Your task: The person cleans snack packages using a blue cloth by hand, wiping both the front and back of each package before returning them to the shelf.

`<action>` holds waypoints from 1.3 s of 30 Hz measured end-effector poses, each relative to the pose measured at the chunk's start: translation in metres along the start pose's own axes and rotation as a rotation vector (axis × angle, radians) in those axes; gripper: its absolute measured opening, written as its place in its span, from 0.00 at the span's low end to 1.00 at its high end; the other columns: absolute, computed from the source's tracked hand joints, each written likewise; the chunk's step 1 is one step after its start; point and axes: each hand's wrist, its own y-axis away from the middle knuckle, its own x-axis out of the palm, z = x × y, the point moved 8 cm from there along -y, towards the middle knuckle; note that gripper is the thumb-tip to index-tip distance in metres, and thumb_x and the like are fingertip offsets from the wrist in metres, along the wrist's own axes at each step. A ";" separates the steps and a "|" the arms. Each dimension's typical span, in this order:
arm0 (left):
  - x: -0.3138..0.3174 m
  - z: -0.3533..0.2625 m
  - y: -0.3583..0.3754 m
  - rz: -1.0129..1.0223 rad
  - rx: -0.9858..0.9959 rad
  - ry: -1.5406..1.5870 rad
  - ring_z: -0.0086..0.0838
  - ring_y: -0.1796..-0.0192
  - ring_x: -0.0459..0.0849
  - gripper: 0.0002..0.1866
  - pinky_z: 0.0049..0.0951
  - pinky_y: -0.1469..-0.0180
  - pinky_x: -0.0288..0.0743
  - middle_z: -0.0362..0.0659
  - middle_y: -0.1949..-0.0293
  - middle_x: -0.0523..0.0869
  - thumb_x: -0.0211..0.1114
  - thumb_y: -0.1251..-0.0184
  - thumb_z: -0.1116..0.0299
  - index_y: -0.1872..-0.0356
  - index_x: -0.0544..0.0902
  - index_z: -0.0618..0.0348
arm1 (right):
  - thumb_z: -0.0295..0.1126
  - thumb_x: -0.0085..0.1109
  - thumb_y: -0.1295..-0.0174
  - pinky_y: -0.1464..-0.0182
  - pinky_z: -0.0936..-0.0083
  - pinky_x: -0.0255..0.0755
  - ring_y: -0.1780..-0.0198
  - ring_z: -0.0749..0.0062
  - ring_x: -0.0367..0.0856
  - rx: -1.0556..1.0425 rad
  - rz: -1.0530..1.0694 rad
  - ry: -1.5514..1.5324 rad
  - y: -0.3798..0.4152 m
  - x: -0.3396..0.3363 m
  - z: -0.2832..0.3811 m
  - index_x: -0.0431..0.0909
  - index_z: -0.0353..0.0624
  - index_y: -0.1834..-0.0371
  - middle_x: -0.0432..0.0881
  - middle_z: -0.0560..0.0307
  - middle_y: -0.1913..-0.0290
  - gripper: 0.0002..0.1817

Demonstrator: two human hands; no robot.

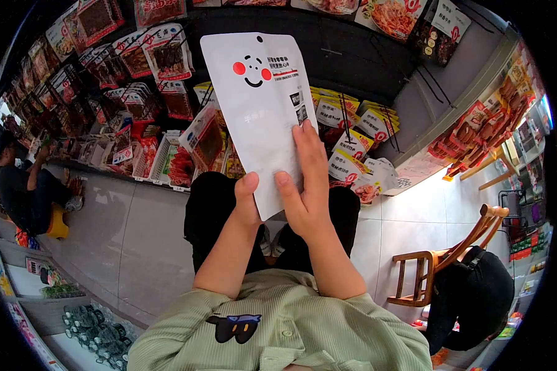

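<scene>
While gripped — smiley-faced white packet [260, 105]

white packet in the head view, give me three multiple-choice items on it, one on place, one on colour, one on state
1. Where is the white packet?
A. lying on the floor
B. held up in front of the snack racks
C. on the wooden chair

2. What colour are the two round cheeks printed on it?
A. red
B. blue
C. green

3. How do the hands hold it?
A. left hand alone
B. neither hand touches it
C. both hands at its lower edge

Answers:
1 B, it is raised before the hanging snack bags, well clear of the wooden chair.
2 A, two red dots flank the black smile.
3 C, the left hand has its thumb on the lower edge and the right hand lays its fingers flat up the packet's face.
</scene>
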 end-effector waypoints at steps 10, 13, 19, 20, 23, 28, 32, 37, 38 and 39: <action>-0.028 0.002 0.006 -0.025 0.045 0.279 0.40 0.41 0.72 0.39 0.40 0.44 0.71 0.51 0.40 0.69 0.54 0.44 0.45 0.35 0.59 0.59 | 0.38 0.48 0.37 0.36 0.65 0.53 0.37 0.55 0.62 0.241 -0.128 -0.319 0.002 -0.014 -0.034 0.58 0.33 0.36 0.62 0.37 0.38 0.29; -0.023 -0.003 0.003 0.086 0.083 0.470 0.40 0.42 0.73 0.38 0.39 0.44 0.72 0.50 0.40 0.69 0.54 0.43 0.47 0.36 0.59 0.59 | 0.37 0.48 0.36 0.40 0.70 0.57 0.42 0.64 0.65 0.358 -0.178 -0.452 0.007 -0.015 -0.045 0.60 0.32 0.39 0.67 0.44 0.42 0.26; -0.029 0.001 0.003 0.012 0.061 0.430 0.39 0.41 0.72 0.39 0.40 0.44 0.72 0.49 0.39 0.69 0.54 0.43 0.45 0.35 0.59 0.58 | 0.38 0.49 0.34 0.69 0.89 0.65 0.71 0.89 0.70 0.586 -0.220 -0.657 0.011 -0.022 -0.052 0.73 0.37 0.58 0.77 0.65 0.68 0.14; -0.028 0.003 0.003 0.031 0.040 0.461 0.40 0.40 0.72 0.39 0.40 0.44 0.71 0.49 0.38 0.68 0.53 0.43 0.45 0.35 0.58 0.58 | 0.38 0.49 0.34 0.69 0.89 0.65 0.71 0.89 0.70 0.588 -0.221 -0.657 0.012 -0.023 -0.053 0.73 0.37 0.58 0.77 0.65 0.68 0.14; -0.028 0.007 0.002 0.034 0.005 0.484 0.40 0.39 0.70 0.38 0.41 0.42 0.69 0.49 0.37 0.65 0.51 0.41 0.44 0.34 0.56 0.58 | 0.37 0.50 0.35 0.72 0.90 0.63 0.69 0.89 0.70 0.705 -0.217 -0.748 0.021 -0.020 -0.062 0.75 0.36 0.57 0.79 0.64 0.66 0.14; -0.020 0.006 -0.001 0.019 -0.020 0.450 0.40 0.38 0.69 0.38 0.42 0.40 0.67 0.50 0.36 0.64 0.48 0.39 0.44 0.34 0.56 0.59 | 0.39 0.51 0.34 0.68 0.90 0.61 0.71 0.90 0.67 0.551 -0.292 -0.700 0.016 -0.026 -0.065 0.75 0.37 0.65 0.76 0.68 0.71 0.14; -0.019 0.007 -0.004 0.029 -0.045 0.394 0.38 0.38 0.69 0.35 0.39 0.39 0.65 0.49 0.38 0.67 0.48 0.37 0.48 0.35 0.57 0.61 | 0.39 0.51 0.35 0.65 0.89 0.61 0.68 0.89 0.66 0.560 -0.338 -0.640 0.017 -0.033 -0.069 0.76 0.36 0.65 0.76 0.68 0.71 0.15; -0.023 0.005 -0.004 0.012 -0.048 0.205 0.36 0.39 0.69 0.32 0.35 0.39 0.65 0.47 0.39 0.69 0.47 0.33 0.51 0.36 0.59 0.64 | 0.38 0.51 0.35 0.64 0.89 0.62 0.67 0.88 0.67 0.506 -0.430 -0.599 0.017 -0.043 -0.068 0.77 0.35 0.62 0.77 0.66 0.69 0.15; -0.027 0.003 -0.005 -0.042 -0.033 0.111 0.34 0.41 0.71 0.29 0.33 0.41 0.66 0.47 0.41 0.71 0.47 0.32 0.53 0.37 0.61 0.65 | 0.38 0.51 0.35 0.64 0.89 0.62 0.67 0.88 0.67 0.507 -0.431 -0.598 0.017 -0.044 -0.068 0.77 0.35 0.62 0.77 0.66 0.69 0.15; -0.031 0.000 -0.005 -0.096 -0.018 0.018 0.33 0.43 0.73 0.27 0.32 0.42 0.67 0.47 0.42 0.72 0.48 0.31 0.55 0.39 0.63 0.66 | 0.38 0.51 0.35 0.64 0.89 0.62 0.67 0.88 0.67 0.509 -0.444 -0.598 0.018 -0.047 -0.069 0.77 0.34 0.61 0.77 0.66 0.69 0.15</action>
